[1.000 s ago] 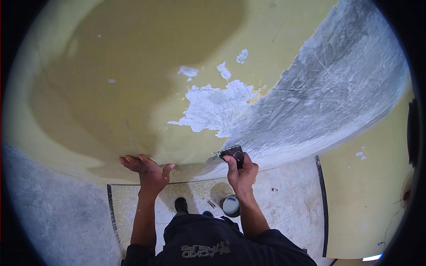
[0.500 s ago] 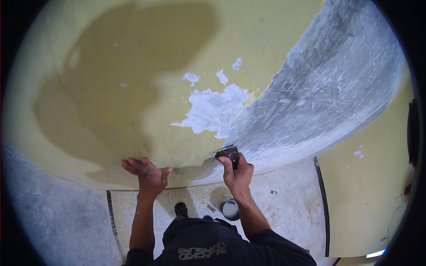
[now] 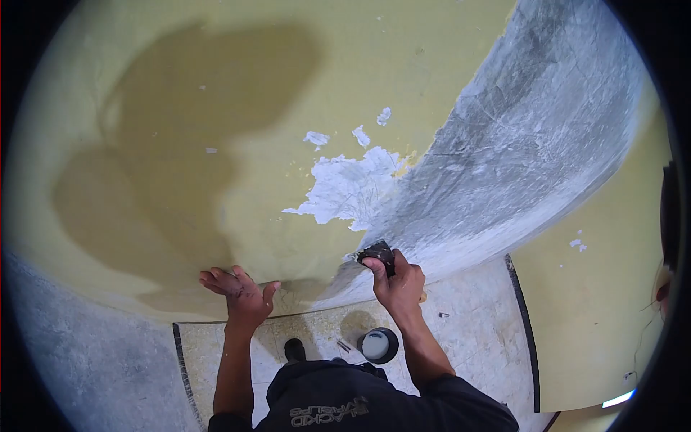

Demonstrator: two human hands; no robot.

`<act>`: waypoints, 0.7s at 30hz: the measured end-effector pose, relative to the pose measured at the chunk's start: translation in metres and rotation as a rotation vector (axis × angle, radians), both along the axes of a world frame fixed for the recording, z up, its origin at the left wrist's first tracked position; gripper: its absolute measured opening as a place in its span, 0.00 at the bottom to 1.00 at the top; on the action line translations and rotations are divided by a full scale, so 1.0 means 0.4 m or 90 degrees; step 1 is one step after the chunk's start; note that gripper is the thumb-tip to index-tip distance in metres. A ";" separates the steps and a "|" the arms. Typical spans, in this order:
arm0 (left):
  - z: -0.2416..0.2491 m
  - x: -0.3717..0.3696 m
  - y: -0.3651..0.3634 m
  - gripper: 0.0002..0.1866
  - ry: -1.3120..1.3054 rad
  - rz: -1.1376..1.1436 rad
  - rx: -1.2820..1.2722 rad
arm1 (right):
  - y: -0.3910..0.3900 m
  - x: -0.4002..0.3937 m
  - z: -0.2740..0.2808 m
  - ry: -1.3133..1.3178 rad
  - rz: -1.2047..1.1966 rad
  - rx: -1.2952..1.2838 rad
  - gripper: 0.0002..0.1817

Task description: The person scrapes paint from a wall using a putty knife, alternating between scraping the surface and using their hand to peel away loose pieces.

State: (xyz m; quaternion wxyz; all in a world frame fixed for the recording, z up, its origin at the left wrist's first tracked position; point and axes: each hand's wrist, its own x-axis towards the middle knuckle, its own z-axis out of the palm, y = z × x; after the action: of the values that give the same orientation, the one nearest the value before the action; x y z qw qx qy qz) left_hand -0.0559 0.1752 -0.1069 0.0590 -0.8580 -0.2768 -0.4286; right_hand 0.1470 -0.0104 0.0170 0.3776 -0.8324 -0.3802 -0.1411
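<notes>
My right hand [image 3: 400, 288] grips a dark, flat scraper [image 3: 378, 255] with its thumb and fingers. The scraper's edge rests at the border between the yellow painted wall [image 3: 288, 108] and a grey, stripped band [image 3: 518, 151]. Just above it lies a ragged white patch [image 3: 349, 189] where paint is gone, with several smaller flecks around it. To the left, my left hand [image 3: 246, 297] has its fingers spread against the low part of the yellow wall, holding nothing. Dark smudges mark its back.
On the tiled floor [image 3: 471, 324] behind the wall's lower edge stands a dark bucket [image 3: 393, 347] with whitish contents. Thin sticks [image 3: 344, 346] lie beside it. A dark shoe [image 3: 294, 350] shows below. Another yellow wall [image 3: 597, 317] rises at the right, a grey one [image 3: 79, 338] at the left.
My right hand and the scraper have shifted slightly right and down. My left hand appears a little lower, still spread against the wall; the whole view has shifted slightly.
</notes>
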 end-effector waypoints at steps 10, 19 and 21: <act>-0.008 0.008 -0.006 0.53 -0.014 0.006 0.006 | -0.026 0.020 -0.019 -0.020 0.002 -0.033 0.24; -0.003 0.006 -0.013 0.54 -0.006 0.011 -0.015 | -0.009 -0.002 -0.057 0.043 -0.004 0.036 0.23; 0.003 0.005 0.002 0.54 -0.005 0.012 -0.005 | -0.004 0.006 -0.046 0.037 -0.003 0.039 0.23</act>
State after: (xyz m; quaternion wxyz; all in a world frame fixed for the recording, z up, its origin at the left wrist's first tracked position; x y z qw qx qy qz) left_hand -0.0540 0.1761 -0.1059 0.0587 -0.8541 -0.2865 -0.4301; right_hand 0.1494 -0.0119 -0.0013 0.4136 -0.8251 -0.3625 -0.1292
